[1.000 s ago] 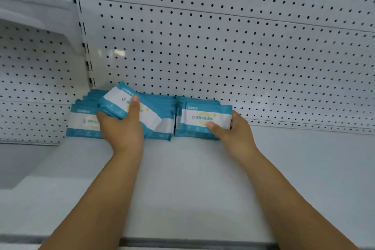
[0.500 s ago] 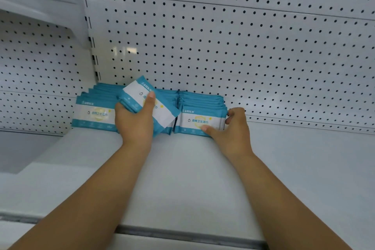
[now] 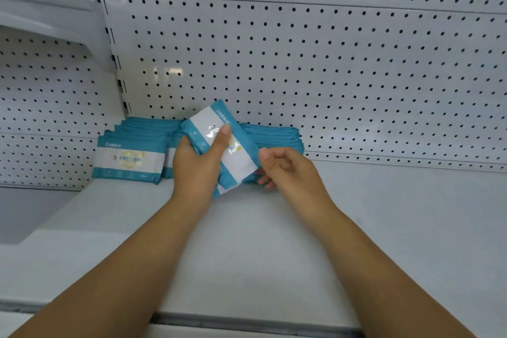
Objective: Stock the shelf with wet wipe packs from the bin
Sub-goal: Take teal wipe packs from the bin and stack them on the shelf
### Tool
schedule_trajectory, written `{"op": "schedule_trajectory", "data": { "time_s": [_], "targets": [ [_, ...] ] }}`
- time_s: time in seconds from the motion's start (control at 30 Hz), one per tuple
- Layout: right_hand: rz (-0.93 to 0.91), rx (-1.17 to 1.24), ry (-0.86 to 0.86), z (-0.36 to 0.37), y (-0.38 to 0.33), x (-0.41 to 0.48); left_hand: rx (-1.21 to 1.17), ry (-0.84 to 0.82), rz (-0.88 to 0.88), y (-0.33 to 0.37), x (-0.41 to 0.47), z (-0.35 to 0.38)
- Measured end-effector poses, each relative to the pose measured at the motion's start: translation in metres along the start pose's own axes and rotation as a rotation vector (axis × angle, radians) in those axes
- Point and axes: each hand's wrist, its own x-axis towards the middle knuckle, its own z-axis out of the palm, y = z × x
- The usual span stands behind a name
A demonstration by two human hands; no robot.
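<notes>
1. The back panel (image 3: 301, 63) is white sheet metal, flat and faintly glossy, punched with even rows of small round holes. A slotted metal post (image 3: 109, 44) runs up its left edge.
2. The shelf (image 3: 274, 241) juts out from the foot of the back panel. It is a smooth, matte white slab with a darker strip along its front lip.
3. The packs are flat, soft plastic rectangles, teal with a white band across the face and a pale yellow mark in the middle. The film is slick and catches the light.
4. The left stack (image 3: 129, 162) stands at the foot of the back panel near its left edge, packs leaning one behind another, label facing me.
5. The right stack (image 3: 274, 136) lies against the back panel further along; only its teal top edges show behind my hands.
6. My left hand (image 3: 196, 170) grips a bundle (image 3: 219, 143) of several packs, fingers wrapped under it and thumb laid straight across the white band. The bundle is tilted, its top corner up against the back panel and its lower end toward me.
7. My right hand (image 3: 288, 170) is curled at the bundle's lower right end, thumb on top of the edge and fingertips tucked beneath, pinching it lightly.
8. Both hands hang just in front of the back panel, above the shelf, between the two stacks.
</notes>
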Motion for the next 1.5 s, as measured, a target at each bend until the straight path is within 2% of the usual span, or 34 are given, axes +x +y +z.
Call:
{"op": "schedule_trajectory", "data": {
  "time_s": [0.07, 0.17, 0.27, 0.33, 0.47, 0.53, 0.63, 0.77, 0.87, 0.93, 1.07, 1.2, 1.33, 1.5],
  "targets": [
    [-0.02, -0.031, -0.044, 0.001, 0.002, -0.001, 0.034, -0.062, 0.021, -0.002, -0.004, 0.003],
    [-0.033, -0.036, -0.018, -0.001, 0.006, 0.001, 0.068, -0.127, 0.03, -0.002, -0.007, 0.006],
    [-0.009, -0.03, 0.018, -0.007, 0.008, 0.005, 0.078, -0.108, 0.04, 0.0, -0.004, 0.004],
    [0.027, 0.054, 0.055, -0.01, 0.007, 0.007, 0.08, -0.049, 0.048, 0.001, 0.0, 0.003],
    [0.129, 0.391, 0.059, -0.012, 0.004, 0.009, 0.094, -0.006, 0.082, -0.002, 0.005, 0.0],
    [0.151, 0.408, 0.074, -0.012, 0.003, 0.009, 0.115, -0.041, 0.101, -0.005, 0.005, 0.001],
    [0.106, 0.301, 0.159, -0.018, 0.002, 0.01, 0.103, -0.054, 0.093, -0.007, 0.004, 0.002],
    [-0.026, 0.107, 0.297, -0.031, 0.003, 0.011, 0.198, 0.133, 0.143, -0.003, 0.01, -0.003],
    [-0.107, -0.143, 0.298, -0.031, 0.008, 0.009, 0.214, 0.281, 0.197, 0.001, 0.015, -0.009],
    [-0.137, -0.239, 0.254, -0.028, 0.012, 0.007, 0.194, 0.325, 0.194, 0.004, 0.018, -0.012],
    [-0.176, -0.391, 0.2, -0.026, 0.022, 0.01, 0.204, 0.302, 0.147, 0.0, 0.017, -0.013],
    [-0.296, -0.64, 0.252, -0.025, 0.031, 0.02, 0.181, 0.266, 0.12, 0.0, 0.015, -0.01],
    [-0.383, -0.692, 0.354, -0.023, 0.036, 0.026, 0.082, 0.238, 0.047, 0.002, 0.014, -0.01],
    [-0.339, -0.7, 0.421, -0.024, 0.032, 0.024, 0.03, 0.217, 0.038, 0.003, 0.012, -0.007]
  ]
}}
